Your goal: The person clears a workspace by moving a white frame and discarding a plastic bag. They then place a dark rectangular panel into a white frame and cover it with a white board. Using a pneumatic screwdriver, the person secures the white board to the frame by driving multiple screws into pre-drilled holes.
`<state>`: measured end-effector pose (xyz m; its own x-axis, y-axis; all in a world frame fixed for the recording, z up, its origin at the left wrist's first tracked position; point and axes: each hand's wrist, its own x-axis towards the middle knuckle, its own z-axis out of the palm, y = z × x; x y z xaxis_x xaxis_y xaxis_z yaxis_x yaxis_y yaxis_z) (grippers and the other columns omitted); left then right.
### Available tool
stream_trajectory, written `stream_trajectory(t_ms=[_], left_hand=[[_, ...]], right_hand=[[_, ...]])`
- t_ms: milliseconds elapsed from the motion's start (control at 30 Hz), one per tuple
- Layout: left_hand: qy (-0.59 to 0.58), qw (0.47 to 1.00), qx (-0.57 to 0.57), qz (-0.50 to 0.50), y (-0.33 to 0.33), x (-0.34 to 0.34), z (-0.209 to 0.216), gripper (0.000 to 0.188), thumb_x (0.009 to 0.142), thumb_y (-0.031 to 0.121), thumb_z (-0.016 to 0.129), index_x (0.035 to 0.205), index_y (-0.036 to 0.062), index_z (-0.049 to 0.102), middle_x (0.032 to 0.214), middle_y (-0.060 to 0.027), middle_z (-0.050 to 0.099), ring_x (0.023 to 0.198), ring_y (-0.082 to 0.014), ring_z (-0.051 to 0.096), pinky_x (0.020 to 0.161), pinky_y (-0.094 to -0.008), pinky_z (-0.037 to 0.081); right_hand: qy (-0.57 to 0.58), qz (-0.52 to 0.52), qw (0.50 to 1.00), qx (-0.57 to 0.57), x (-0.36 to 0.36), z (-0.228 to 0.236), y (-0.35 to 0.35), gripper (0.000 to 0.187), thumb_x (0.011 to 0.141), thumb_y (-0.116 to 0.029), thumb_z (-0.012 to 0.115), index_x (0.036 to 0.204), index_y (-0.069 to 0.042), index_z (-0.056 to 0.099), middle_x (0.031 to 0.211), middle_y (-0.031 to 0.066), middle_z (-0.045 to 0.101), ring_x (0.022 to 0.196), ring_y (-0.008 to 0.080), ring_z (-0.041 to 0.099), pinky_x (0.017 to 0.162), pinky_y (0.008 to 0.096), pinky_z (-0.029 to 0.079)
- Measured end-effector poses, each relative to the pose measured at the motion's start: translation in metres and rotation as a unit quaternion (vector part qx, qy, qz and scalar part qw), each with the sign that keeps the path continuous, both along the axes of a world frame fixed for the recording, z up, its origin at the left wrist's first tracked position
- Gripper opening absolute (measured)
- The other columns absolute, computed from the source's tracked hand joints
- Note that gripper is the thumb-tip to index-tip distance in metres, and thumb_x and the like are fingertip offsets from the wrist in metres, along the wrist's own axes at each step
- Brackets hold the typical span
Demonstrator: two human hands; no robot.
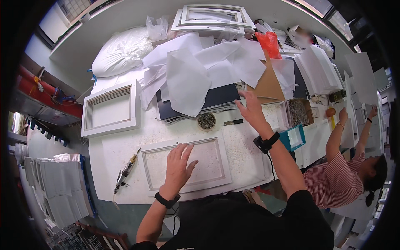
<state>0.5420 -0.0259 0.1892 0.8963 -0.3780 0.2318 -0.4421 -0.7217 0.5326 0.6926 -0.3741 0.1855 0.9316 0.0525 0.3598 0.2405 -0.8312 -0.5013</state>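
A white rectangular frame (225, 164) lies flat on the white table in front of me. Over its upper edge reaches my left hand (178, 166), fingers stretched and thumb apart, holding nothing visible. My right hand (252, 110) is extended farther out, open, at the right end of a stack of dark sheets (223, 96); whether it touches them I cannot tell. Between the hands are a round dish of small metal screws (206, 121) and a short black-handled tool (233, 122). Left of the frame lies a power screwdriver (125, 174), its bit pointing away from me.
Stacked white frames (134, 104) stand at left. Loose white sheets (187, 79) cover the dark stack. A cardboard box of metal pieces (310, 117) and a teal box (298, 143) sit at right. A person in a striped shirt (333, 185) works at far right.
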Motion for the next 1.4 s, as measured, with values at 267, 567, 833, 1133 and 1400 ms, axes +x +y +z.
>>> stream_trajectory(t_ms=[267,567,833,1133,1400], left_hand=[[-0.07,0.984,0.048,0.16,-0.009,0.153,0.007,0.075,0.085,0.026,0.081,0.146,0.001,0.047,0.151,-0.0306,0.041,0.141,-0.046,0.04,0.116,-0.054,0.031],[-0.007,0.977,0.067,0.203,0.027,0.235,0.012,0.094,0.084,0.039,0.082,0.155,-0.0008,0.036,0.159,-0.034,0.034,0.149,-0.0474,0.032,0.12,-0.0566,0.026],[0.136,0.957,-0.167,0.195,0.072,0.341,0.053,0.102,0.085,0.049,0.082,0.154,-0.0088,0.033,0.155,-0.033,0.04,0.145,-0.0385,0.042,0.118,-0.0425,0.035],[0.351,0.881,-0.221,0.228,0.082,0.438,-0.016,0.133,0.075,0.059,0.088,0.16,-0.0093,0.011,0.153,-0.0338,0.04,0.143,-0.0375,0.044,0.117,-0.0429,0.037],[0.405,0.902,-0.141,0.044,0.039,0.475,-0.07,0.126,0.078,0.055,0.089,0.16,-0.0052,0.015,0.147,-0.0266,0.049,0.137,-0.0313,0.049,0.113,-0.0378,0.041]], right_hand=[[0.026,0.07,0.988,-0.134,0.078,0.019,0.116,0.081,0.081,-0.044,0.083,0.144,-0.005,0.049,0.136,0.0172,0.056,0.124,0.0422,0.054,0.097,0.0514,0.053],[0.128,0.085,0.986,-0.067,0.174,-0.013,0.098,0.027,0.091,-0.026,0.069,0.101,-0.003,0.059,0.1,0.0217,0.066,0.096,0.0408,0.067,0.078,0.051,0.054],[0.066,-0.044,0.995,-0.061,0.264,-0.027,-0.003,0.041,0.09,-0.034,0.067,0.107,0.003,0.063,0.101,0.0281,0.065,0.099,0.0454,0.065,0.088,0.0521,0.052],[0.316,0.031,0.943,0.096,0.302,-0.043,0.001,0.093,0.091,-0.058,0.068,0.145,0.015,0.045,0.142,0.033,0.056,0.133,0.0409,0.055,0.112,0.0399,0.042],[0.445,0.123,0.861,0.211,0.323,-0.06,0.013,0.095,0.09,-0.063,0.07,0.152,0.003,0.042,0.146,0.0214,0.055,0.131,0.0287,0.055,0.112,0.0365,0.04]])
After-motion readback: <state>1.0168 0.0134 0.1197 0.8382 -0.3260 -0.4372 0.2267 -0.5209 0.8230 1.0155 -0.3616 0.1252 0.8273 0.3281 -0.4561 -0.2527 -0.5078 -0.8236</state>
